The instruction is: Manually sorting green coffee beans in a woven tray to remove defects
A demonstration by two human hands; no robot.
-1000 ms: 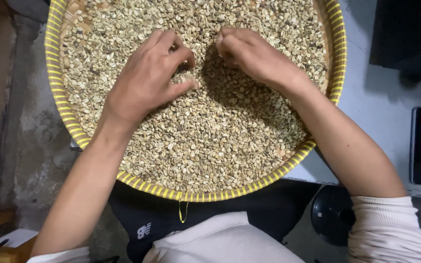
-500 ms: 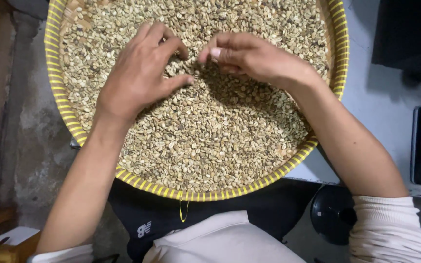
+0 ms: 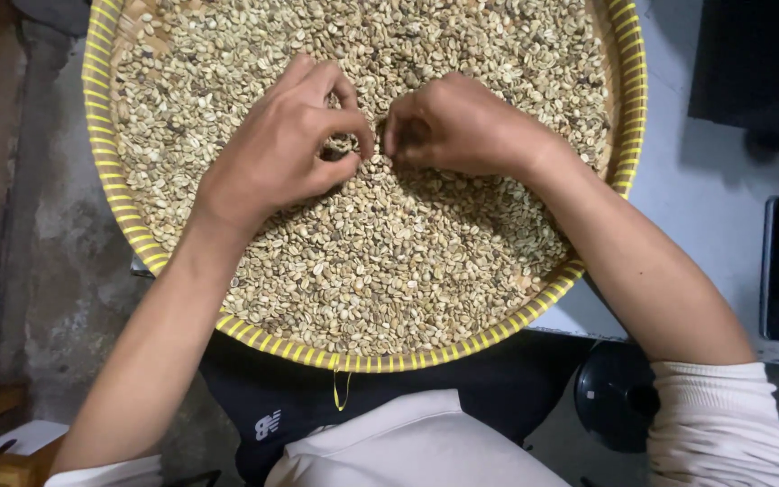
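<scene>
Two hands, left hand (image 3: 272,153) and right hand (image 3: 462,126), fingers curled pinching green coffee beans (image 3: 389,261) mid woven tray (image 3: 92,117).

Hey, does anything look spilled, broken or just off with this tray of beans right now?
Nothing stands out. The pale beans all lie inside the round woven tray, whose yellow rim looks whole. Both hands, left and right, rest curled on the beans. Only a short yellow strand dangles from the near rim.
</scene>
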